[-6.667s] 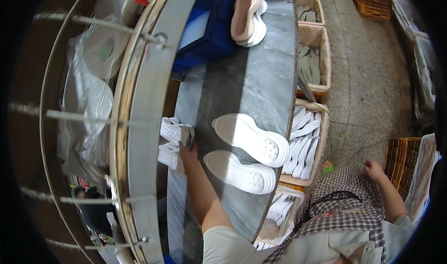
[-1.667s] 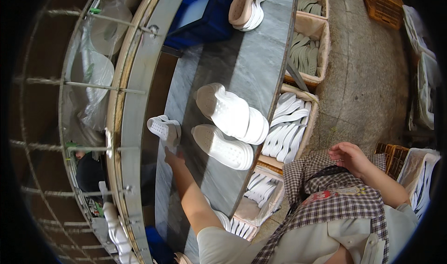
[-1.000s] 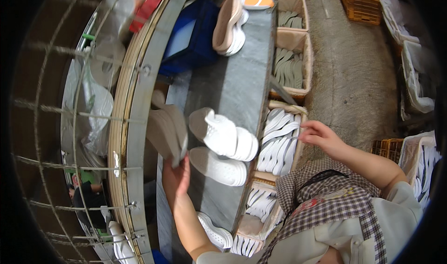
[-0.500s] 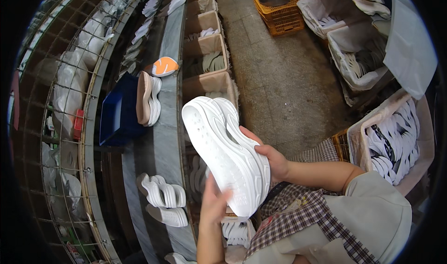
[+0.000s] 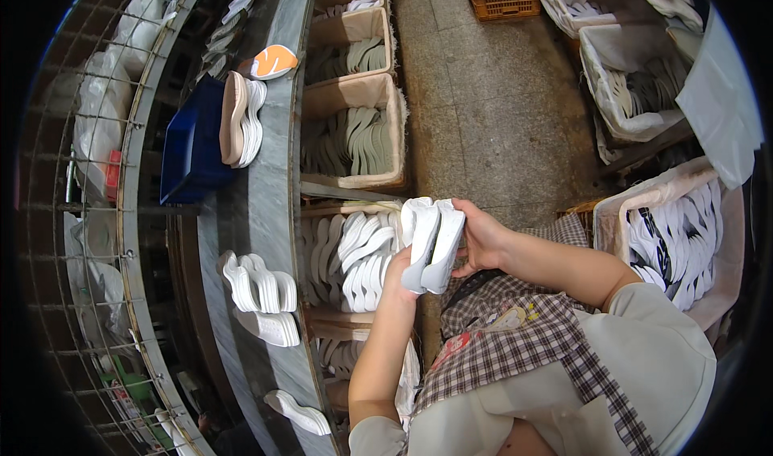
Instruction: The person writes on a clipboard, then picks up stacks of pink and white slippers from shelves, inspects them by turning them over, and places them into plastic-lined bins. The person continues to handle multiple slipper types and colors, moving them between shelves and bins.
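Note:
A pair of white shoe soles [image 5: 432, 245] is held up in front of my apron, pressed side by side and seen from their narrow ends. My left hand [image 5: 400, 275] grips them at the lower left, its fingers mostly hidden behind the soles. On the other side my right hand [image 5: 483, 237] holds them, with thumb and fingers around the right-hand sole. Just left of the soles is a cloth-lined bin with several white soles [image 5: 364, 255] inside. Closest to me on the grey bench [image 5: 278, 186] lies a single white sole [image 5: 298, 412].
More white soles [image 5: 259, 287], a pink-and-white sole stack [image 5: 243, 119] and an orange piece [image 5: 274, 61] lie on the bench beside a blue crate [image 5: 197, 146]. A lined bin [image 5: 394, 134] holds grey-green soles. On the right stands another full bin [image 5: 729, 255]; wire mesh [image 5: 97, 239] runs along the left.
Both hands have lowered the soles and turned them from their broad face to end-on. My left hand has come up against their side. The view has shifted, showing more of the bins.

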Demonstrator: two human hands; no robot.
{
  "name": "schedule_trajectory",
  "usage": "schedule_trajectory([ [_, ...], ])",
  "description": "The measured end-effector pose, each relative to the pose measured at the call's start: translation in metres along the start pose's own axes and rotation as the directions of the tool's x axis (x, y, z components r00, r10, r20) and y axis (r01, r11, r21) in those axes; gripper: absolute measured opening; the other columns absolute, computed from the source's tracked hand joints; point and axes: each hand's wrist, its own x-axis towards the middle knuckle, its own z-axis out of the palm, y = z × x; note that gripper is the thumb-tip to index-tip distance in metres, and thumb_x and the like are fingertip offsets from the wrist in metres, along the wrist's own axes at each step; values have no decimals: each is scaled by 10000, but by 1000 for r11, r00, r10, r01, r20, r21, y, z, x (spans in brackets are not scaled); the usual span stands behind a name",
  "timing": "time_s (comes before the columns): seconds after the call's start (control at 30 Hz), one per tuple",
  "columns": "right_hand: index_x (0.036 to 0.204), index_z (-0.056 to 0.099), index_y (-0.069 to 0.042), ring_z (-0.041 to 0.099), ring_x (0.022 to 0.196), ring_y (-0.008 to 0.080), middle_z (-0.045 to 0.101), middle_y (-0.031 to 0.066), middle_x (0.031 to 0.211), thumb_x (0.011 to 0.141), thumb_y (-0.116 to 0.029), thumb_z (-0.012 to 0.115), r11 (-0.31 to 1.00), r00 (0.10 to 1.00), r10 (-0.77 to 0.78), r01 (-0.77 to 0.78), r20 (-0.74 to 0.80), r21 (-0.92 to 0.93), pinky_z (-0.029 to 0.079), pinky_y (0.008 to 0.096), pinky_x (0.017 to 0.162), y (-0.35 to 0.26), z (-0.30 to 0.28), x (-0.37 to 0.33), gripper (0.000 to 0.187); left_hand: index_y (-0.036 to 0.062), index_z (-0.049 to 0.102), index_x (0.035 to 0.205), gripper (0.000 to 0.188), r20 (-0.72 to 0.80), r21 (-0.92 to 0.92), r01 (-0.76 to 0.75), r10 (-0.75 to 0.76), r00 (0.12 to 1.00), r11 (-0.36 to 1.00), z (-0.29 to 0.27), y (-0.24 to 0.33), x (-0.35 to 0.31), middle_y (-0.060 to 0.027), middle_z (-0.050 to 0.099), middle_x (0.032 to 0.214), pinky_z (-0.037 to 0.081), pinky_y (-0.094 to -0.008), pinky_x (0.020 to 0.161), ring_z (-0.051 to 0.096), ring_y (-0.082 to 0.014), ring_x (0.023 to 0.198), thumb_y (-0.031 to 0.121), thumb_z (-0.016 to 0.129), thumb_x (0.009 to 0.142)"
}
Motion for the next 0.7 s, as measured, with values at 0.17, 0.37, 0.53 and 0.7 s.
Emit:
schedule_trajectory([
  [0.17, 1310, 439, -130, 386, 1237, 292, 403, 131, 1365, 906, -478, 353, 995, 997, -81, 82, 21, -56, 294, 547, 997, 2, 1, -3, 540, -25, 436, 1255, 345, -21, 26, -108, 109, 994, 994, 15, 3, -14, -158, 581, 1142, 533, -378, 823, 613, -262, 991, 79, 466, 928],
  [0.37, 1392, 308, 15, 382, 1271, 229, 399, 138, 1376, 799, -81, 569, 800, 820, -393, 528, 415, -286, 319, 330, 1049, -2, 7, -14, 655, 133, 234, 1389, 526, 217, 297, -562, 519, 827, 772, 29, 19, -40, -127, 424, 1323, 441, -397, 961, 464, -263, 1205, 22, 454, 925],
  [0.53, 1422, 243, 15, 278, 1335, 260, 270, 151, 1435, 758, -74, 655, 555, 671, -408, 721, 619, -416, 249, 373, 1100, -5, 8, -16, 786, 55, 316, 1368, 532, 272, 402, -679, 629, 729, 614, 21, 31, -46, -90, 435, 1331, 407, -346, 980, 459, -212, 1198, 6, 533, 885],
  [0.7, 1411, 282, -12, 206, 1362, 281, 225, 158, 1426, 769, -95, 648, 466, 600, -409, 785, 687, -408, 205, 392, 1119, -5, 9, -16, 745, 1, 387, 1326, 484, 231, 381, -691, 661, 714, 614, 19, 33, -53, -107, 484, 1286, 428, -344, 958, 498, -220, 1155, 66, 567, 882],
])
